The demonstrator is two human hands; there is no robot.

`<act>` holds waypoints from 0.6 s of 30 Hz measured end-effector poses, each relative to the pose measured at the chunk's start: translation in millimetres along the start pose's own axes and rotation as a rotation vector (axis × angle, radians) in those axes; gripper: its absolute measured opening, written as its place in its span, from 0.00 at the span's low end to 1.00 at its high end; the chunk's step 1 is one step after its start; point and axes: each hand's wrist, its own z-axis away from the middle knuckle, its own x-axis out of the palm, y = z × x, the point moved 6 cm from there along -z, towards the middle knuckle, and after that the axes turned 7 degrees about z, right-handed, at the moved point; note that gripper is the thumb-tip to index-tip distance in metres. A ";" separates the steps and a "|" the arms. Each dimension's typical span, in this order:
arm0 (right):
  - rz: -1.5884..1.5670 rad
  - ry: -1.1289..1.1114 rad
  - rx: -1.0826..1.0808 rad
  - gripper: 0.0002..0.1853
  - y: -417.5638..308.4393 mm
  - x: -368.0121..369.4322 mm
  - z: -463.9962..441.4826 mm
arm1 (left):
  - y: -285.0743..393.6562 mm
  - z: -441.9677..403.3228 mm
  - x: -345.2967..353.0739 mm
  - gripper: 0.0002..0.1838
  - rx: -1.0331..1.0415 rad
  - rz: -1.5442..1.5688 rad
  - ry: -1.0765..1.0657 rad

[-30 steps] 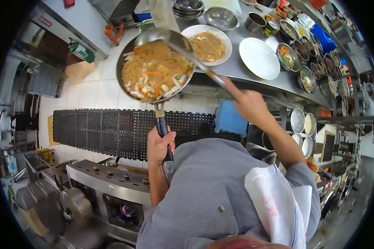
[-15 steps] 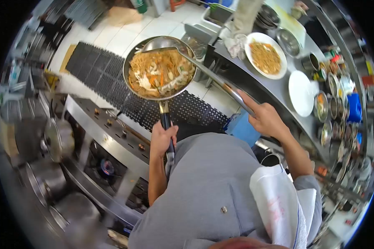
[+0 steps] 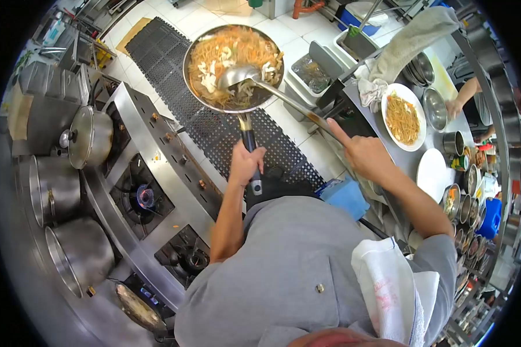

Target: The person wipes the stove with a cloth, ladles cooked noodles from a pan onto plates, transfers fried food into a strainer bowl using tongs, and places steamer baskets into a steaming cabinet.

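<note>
Pan (image 3: pixel 234 109) and ladle (image 3: pixel 236 76) have swung away from the worktop (image 3: pixel 434 139), so the pan now hangs over the black mat (image 3: pixel 165 72). Left hand (image 3: pixel 246 163) grips the handle (image 3: pixel 248 140); right hand (image 3: pixel 366 157) holds the ladle, dipped among the noodles (image 3: pixel 236 49). Best keep the pan level and scoop gently from underneath.

You've got white tile floor (image 3: pixel 321 153), black perforated mat (image 3: pixel 162 63) running diagonally across it. Stainless gas range (image 3: pixel 130 115) to your left, one burner (image 3: pixel 145 196) lit blue. Steel prep counter (image 3: pixel 408 160) on your right, steel shelving (image 3: pixel 485 70) along its far side. Grey bin (image 3: pixel 300 92) near the counter's end. Lighting's bright.
</note>
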 end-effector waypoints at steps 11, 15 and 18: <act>-0.304 0.235 0.151 0.39 -3.5 -13.5 29.7 | -14.0 -0.2 12.8 0.07 -0.077 0.041 -0.074; -0.114 0.422 0.240 0.37 10.0 -3.4 -39.1 | 11.3 -7.2 25.7 0.08 -0.022 0.045 -0.122; -0.078 0.429 0.270 0.36 6.9 -15.4 -45.6 | 42.2 -15.3 40.3 0.08 0.065 0.023 -0.154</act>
